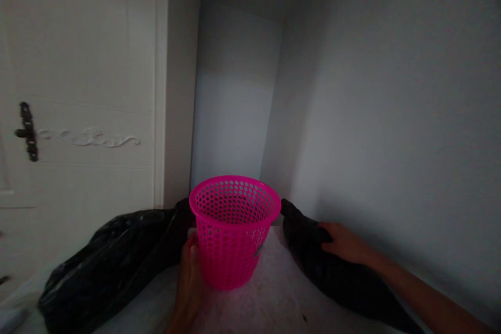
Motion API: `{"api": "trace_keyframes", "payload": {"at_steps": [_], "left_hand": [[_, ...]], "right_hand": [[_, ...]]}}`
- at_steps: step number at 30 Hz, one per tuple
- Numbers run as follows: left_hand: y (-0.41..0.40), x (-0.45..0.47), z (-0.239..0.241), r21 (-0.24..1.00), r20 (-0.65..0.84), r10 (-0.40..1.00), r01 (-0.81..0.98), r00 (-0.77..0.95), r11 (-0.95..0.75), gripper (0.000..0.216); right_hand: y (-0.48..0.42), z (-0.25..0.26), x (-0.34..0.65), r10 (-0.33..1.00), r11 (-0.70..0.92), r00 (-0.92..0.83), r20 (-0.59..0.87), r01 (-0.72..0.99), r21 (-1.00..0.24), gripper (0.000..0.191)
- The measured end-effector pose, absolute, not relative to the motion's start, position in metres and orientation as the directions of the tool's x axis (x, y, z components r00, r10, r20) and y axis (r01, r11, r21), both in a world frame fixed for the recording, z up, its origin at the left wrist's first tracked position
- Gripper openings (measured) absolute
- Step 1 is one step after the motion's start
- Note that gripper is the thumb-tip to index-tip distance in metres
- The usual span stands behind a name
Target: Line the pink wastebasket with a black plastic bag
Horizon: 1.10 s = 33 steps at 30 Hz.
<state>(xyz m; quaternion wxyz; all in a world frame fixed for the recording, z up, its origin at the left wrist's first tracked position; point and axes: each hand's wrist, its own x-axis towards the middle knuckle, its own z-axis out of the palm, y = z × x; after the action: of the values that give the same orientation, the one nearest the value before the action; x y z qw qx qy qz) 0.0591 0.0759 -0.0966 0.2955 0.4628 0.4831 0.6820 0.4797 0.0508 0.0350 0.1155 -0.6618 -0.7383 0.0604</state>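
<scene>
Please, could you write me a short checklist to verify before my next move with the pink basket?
1. Pink basket upright: ok, it appears upright on the pale surface.
2. Left grip at the basket: ok, against its left side.
3. Right grip at the basket: not ok, it is on the right black bag.
4. Basket's bottom inside: cannot tell, hidden.
5. Surface clean: not ok, a dark speck lies there.

My left hand touches a pink basket on the tabletop, a black plastic bag lying to that hand's left, and my right hand rests on a second bag.
</scene>
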Motion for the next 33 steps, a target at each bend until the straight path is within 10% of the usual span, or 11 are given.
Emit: {"api": "trace_keyframes", "payload": {"at_steps": [10,16,24,29,33], "left_hand": [[0.061,0.074,-0.087,0.938,0.336,0.899,0.015,-0.279,-0.346,0.056],[0.061,0.075,-0.081,0.934,0.35,0.896,0.034,-0.271,-0.355,0.053],[0.067,0.073,-0.102,0.929,0.367,0.883,0.056,-0.293,-0.367,0.049],[0.066,0.067,-0.078,0.862,0.503,0.712,0.222,-0.49,-0.456,0.046],[0.065,0.056,-0.02,0.774,0.605,0.562,0.252,-0.564,-0.581,0.04]], "right_hand": [[0.065,0.124,0.495,0.886,0.056,0.071,0.459,0.965,-0.257,0.023],[0.077,0.212,0.474,0.7,0.338,0.054,0.712,0.853,-0.398,0.025],[0.094,0.311,0.396,0.351,0.595,0.037,0.936,0.763,-0.254,0.018],[0.13,0.319,0.346,0.211,0.779,0.198,0.957,0.558,-0.287,0.012],[0.156,0.28,0.306,0.345,0.829,0.215,0.914,0.387,-0.404,0.019]]}}
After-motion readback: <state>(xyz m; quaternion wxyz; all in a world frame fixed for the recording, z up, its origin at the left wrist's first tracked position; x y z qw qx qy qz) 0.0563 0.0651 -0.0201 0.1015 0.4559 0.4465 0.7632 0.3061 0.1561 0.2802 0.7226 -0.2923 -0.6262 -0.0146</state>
